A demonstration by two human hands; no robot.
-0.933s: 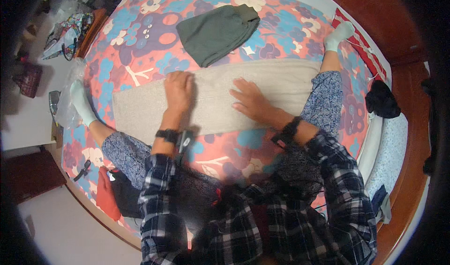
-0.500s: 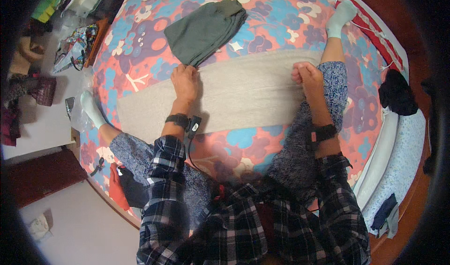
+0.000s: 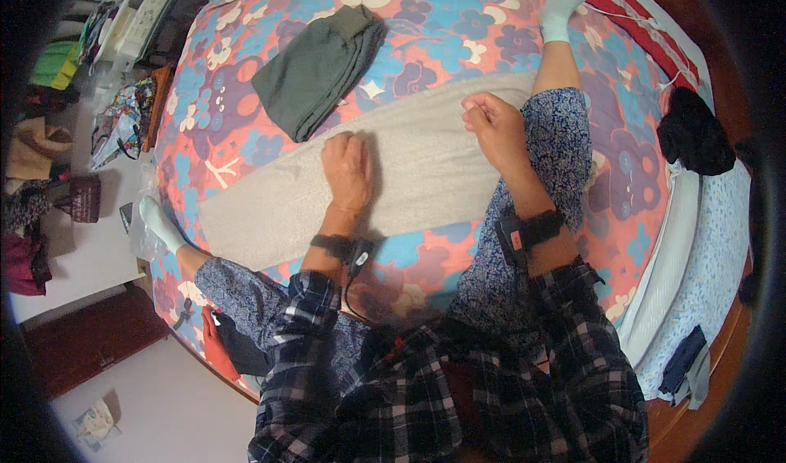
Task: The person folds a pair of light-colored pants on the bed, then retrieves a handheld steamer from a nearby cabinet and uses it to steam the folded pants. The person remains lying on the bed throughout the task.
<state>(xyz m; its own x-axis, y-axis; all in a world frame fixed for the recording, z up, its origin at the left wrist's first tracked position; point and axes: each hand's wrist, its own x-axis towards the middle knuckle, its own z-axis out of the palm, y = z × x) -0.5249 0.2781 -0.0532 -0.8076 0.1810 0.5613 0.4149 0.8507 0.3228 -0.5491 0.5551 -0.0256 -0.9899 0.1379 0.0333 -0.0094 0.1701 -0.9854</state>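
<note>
Beige cloth (image 3: pixel 413 160) is spread across floral bedding (image 3: pixel 438 49) beneath the left hand (image 3: pixel 347 167), held palm-down and half-curled, and the right hand (image 3: pixel 497 129), loosely fisted farther right; whether cloth is gripped cannot be told.

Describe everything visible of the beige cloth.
The beige cloth is a long, plain, matte strip, apparently woven or knitted, spread mostly flat on the floral bedspread. It slants from lower left to upper right between the person's legs, with faint creases toward the right. The curled left hand appears to rest on it; the right hand is over its right part, contact unclear. Its right end reaches the trouser leg; layers can't be told.
</note>
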